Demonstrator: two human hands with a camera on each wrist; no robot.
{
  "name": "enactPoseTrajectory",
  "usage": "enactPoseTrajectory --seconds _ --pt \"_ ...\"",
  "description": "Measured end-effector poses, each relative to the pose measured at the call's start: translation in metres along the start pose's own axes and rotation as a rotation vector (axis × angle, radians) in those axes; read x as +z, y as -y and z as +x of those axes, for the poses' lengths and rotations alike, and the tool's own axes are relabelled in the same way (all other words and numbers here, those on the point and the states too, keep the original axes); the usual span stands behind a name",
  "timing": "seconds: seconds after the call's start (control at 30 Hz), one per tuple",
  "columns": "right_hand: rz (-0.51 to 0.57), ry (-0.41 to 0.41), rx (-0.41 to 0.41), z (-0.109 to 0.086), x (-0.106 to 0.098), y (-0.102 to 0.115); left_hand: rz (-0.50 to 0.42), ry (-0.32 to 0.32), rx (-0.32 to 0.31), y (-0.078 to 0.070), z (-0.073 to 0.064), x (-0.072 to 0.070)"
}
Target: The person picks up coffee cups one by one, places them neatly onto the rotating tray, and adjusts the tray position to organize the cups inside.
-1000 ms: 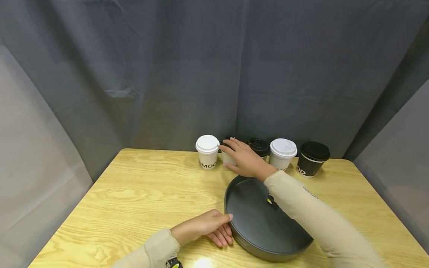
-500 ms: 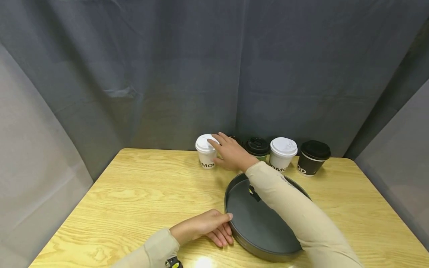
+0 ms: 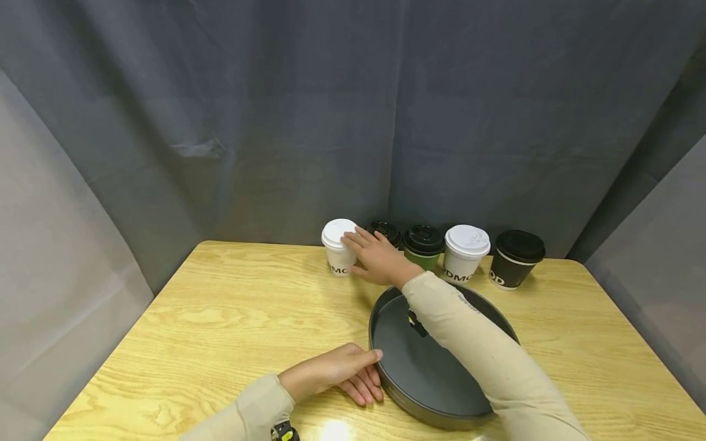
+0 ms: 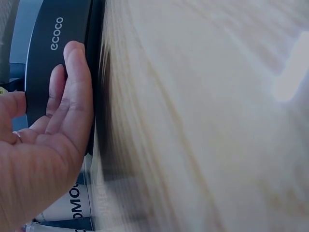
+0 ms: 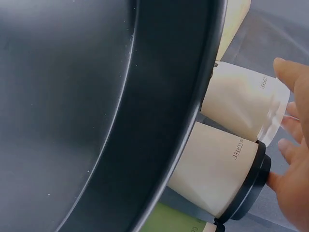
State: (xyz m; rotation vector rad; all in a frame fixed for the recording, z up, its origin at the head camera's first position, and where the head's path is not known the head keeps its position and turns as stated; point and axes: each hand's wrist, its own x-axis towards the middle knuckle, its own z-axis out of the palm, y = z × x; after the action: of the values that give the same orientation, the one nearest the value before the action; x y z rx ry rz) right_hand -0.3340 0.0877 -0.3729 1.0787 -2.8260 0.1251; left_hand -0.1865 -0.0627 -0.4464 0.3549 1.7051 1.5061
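Just at the fingertips of the right hand (image 3: pixel 380 260) stands a white-lidded cup (image 3: pixel 334 254), upright, with dark lettering on its pale side. Those fingers are outstretched and a little apart, curled round nothing; the head view sets their tips over the lid's edge, but whether they touch it I cannot tell. Partly hidden behind the same hand, beside that first cup, is a pale cup with a black lid (image 5: pixel 217 169).

Between the thumb and fingers of the left hand (image 3: pixel 343 370) is the near left edge of a round dark tray (image 3: pixel 436 373): the thumb lies on the rim, the longer fingers against the outer wall, just below the pale word "ecoco" (image 4: pixel 57 34). The tray lies flat on the wooden table (image 3: pixel 220 331), its far part beneath the right forearm's beige sleeve (image 3: pixel 474 343).

Farther out, to the right of the right hand's fingers, the row goes on with a green cup (image 3: pixel 422 260) under a black lid, another white cup (image 3: pixel 466 248) and a black cup (image 3: pixel 514 266). Beyond all the fingers hangs a dark grey curtain (image 3: pixel 303 122).
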Motion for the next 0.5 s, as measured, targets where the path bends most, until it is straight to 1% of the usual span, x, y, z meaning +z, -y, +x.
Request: enactPoseTrajectory --seconds 0.27,0.5 --pt "0.009 -0.12 -0.047 0.0005 0.0011 0.0033 -0.005 0.007 0.007 0.0003 -0.0002 -0.0005" --pt "-0.002 -0.189 -0.073 0.0053 0.0068 0.0086 -0.005 0.015 0.002 0.0006 -0.0014 -0.0018"
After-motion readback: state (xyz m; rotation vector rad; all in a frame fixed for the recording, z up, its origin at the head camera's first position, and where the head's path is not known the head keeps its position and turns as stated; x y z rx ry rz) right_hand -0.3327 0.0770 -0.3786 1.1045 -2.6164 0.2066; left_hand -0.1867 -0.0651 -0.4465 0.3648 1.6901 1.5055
